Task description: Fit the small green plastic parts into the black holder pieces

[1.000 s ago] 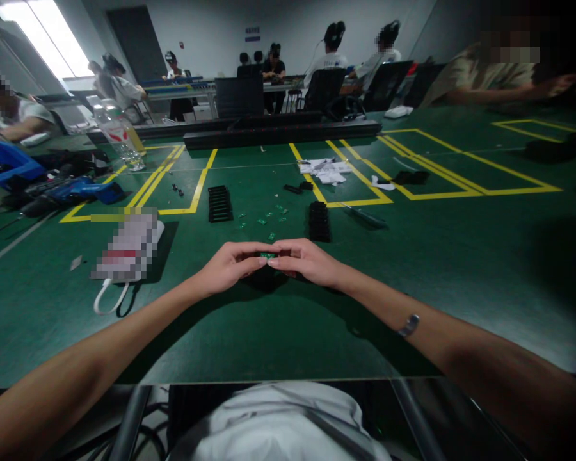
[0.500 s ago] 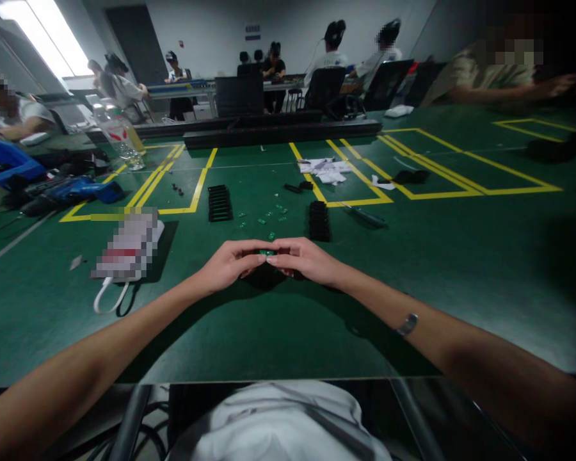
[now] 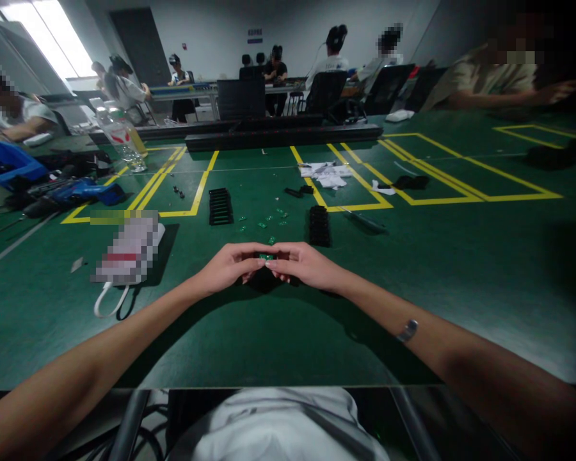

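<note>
My left hand (image 3: 231, 266) and my right hand (image 3: 301, 264) meet low over the green table, fingertips touching. Between their fingers and thumbs they pinch a small green circuit board (image 3: 265, 257), partly covered by the fingertips. Just beyond my fingers lies a loose green board (image 3: 272, 241), with several more small green boards (image 3: 262, 225) scattered behind it. To the left of these is a black slotted rack (image 3: 220, 206). A second black rack (image 3: 319, 225) stands to the right, close behind my right hand.
At left lie a pale power bank (image 3: 133, 250) with a white cable, a blue power drill (image 3: 84, 191), a blue bin (image 3: 9, 165) and clear bottles (image 3: 122, 141). White papers (image 3: 326, 173), small black parts (image 3: 298, 191) and a dark-handled tool (image 3: 365, 221) lie right of centre. People sit beyond.
The whole view has shifted slightly downward in the frame. Both hands keep the same pinch around the green board, with only slight finger movement.
</note>
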`<state>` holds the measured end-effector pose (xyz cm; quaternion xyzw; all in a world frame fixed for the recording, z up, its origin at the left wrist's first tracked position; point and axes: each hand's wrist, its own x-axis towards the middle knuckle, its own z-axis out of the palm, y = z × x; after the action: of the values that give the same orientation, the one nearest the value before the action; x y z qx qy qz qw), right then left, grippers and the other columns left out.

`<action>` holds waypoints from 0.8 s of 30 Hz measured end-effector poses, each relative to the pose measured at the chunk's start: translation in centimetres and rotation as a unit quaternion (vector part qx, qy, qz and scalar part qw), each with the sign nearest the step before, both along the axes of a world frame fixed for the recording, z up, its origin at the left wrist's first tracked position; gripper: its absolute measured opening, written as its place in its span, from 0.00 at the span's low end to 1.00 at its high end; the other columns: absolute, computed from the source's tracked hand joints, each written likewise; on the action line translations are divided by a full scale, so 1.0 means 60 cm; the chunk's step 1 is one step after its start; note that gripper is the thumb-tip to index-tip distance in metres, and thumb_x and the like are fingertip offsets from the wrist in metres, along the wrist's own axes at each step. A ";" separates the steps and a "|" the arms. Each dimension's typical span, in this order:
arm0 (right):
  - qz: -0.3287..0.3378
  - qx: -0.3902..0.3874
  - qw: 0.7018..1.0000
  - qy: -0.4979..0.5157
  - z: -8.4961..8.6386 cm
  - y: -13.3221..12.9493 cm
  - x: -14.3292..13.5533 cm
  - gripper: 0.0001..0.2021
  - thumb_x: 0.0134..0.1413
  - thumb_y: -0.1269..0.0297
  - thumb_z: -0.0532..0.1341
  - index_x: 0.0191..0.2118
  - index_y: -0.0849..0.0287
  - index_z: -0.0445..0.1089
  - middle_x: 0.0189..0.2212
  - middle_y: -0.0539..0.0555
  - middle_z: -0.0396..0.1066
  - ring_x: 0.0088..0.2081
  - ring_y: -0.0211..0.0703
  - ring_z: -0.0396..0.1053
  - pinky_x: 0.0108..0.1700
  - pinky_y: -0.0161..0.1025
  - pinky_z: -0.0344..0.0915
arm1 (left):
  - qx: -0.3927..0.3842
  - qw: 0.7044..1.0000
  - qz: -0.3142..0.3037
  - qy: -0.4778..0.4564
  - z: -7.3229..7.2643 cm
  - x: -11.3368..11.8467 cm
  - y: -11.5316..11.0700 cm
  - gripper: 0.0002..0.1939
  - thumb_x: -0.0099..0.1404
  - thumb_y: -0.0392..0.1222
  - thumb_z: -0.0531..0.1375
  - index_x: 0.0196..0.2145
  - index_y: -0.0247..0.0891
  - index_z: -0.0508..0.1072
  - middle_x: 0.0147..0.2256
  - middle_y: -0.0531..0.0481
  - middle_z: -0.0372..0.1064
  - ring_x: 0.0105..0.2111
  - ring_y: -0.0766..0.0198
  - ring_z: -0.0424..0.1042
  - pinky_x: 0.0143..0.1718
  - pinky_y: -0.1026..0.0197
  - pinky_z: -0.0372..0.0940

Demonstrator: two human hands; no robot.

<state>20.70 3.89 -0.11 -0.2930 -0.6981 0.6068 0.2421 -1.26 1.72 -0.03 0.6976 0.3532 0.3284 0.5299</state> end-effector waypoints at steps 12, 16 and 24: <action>0.012 -0.001 1.000 0.000 -0.006 0.005 0.001 0.17 0.59 0.55 0.63 0.47 0.63 0.71 0.28 0.51 0.70 0.28 0.35 0.67 0.29 0.33 0.64 | -0.016 1.000 -0.026 0.002 -0.002 -0.008 0.005 0.24 0.68 0.46 0.61 0.58 0.33 0.70 0.23 0.52 0.65 0.22 0.70 0.62 0.24 0.67 0.58; 0.017 -0.005 1.000 -0.003 -0.003 0.005 0.001 0.16 0.59 0.56 0.64 0.46 0.64 0.71 0.27 0.50 0.69 0.28 0.35 0.67 0.28 0.32 0.63 | -0.020 0.999 -0.039 -0.003 -0.004 -0.011 0.008 0.25 0.67 0.46 0.61 0.59 0.32 0.69 0.24 0.52 0.65 0.22 0.70 0.62 0.25 0.67 0.58; 0.015 -0.013 1.000 -0.007 0.000 0.004 0.000 0.16 0.58 0.55 0.64 0.44 0.64 0.71 0.28 0.51 0.70 0.28 0.36 0.67 0.28 0.33 0.64 | -0.034 0.998 -0.045 -0.007 0.000 -0.013 0.007 0.25 0.67 0.47 0.61 0.59 0.33 0.70 0.24 0.52 0.65 0.22 0.70 0.62 0.25 0.66 0.59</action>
<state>20.71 4.14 -0.09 -0.2903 -0.6961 0.6172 0.2240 -2.05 2.13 -0.04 0.6923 0.3285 0.2965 0.5700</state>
